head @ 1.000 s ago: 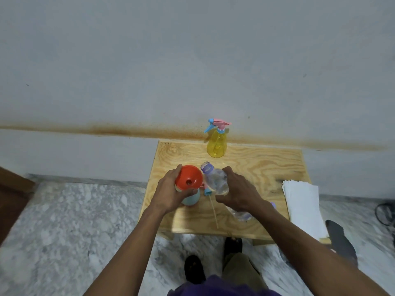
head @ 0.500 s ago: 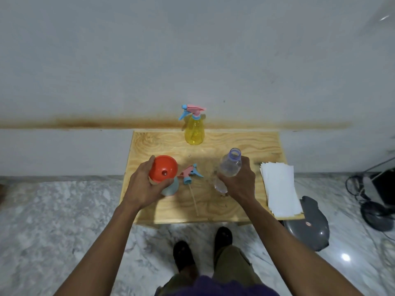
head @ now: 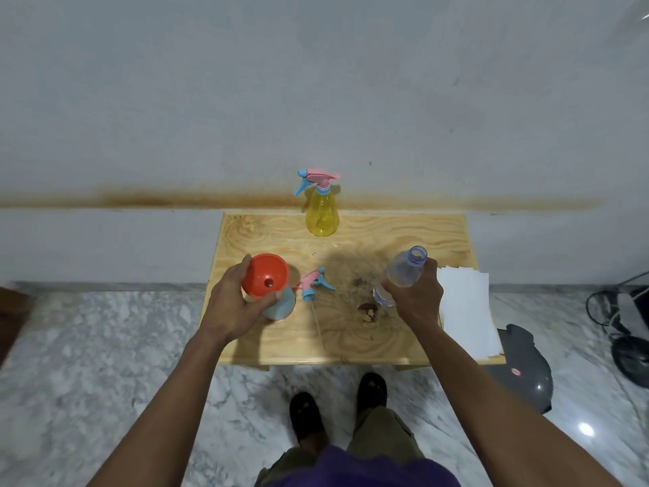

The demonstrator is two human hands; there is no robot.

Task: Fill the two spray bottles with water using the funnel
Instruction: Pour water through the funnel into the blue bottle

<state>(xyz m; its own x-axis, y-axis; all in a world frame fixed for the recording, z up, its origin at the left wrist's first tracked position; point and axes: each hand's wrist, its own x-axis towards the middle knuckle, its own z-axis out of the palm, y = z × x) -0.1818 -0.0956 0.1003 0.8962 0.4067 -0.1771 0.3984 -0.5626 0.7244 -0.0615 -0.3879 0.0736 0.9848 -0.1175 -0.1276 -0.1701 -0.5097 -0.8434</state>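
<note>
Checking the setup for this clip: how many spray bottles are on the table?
2. A yellow bottle stands at the table's back edge, sprayer on. A blue bottle is under the orange funnel, gripped by the left hand; its sprayer head lies beside it.

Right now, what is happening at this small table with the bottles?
A person is filling spray bottles. The left hand holds the orange funnel seated in the blue spray bottle, whose spray head lies beside it on the wooden table. The right hand grips an uncapped clear water bottle, mouth pointing up, not pouring. The yellow spray bottle stands capped at the back.
</note>
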